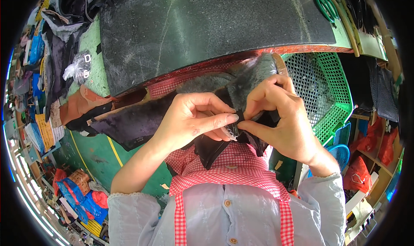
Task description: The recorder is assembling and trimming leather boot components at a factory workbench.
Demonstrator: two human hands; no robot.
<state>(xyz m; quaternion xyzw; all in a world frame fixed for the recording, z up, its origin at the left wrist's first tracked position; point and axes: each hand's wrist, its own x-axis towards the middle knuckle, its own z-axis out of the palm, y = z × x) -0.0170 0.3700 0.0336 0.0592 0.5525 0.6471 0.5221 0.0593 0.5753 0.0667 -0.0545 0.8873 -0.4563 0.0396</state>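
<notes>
The person wears a pale grey button-front shirt with faint embroidered vertical patterning and small round buttons down the centre placket. The sleeves are pushed up; each cuff carries a narrow scalloped lace edging, visible near the left elbow and at the right wrist. Over the shirt sits a red-and-white gingham apron, its bib banded across the chest, with two checked straps running down either side.
</notes>
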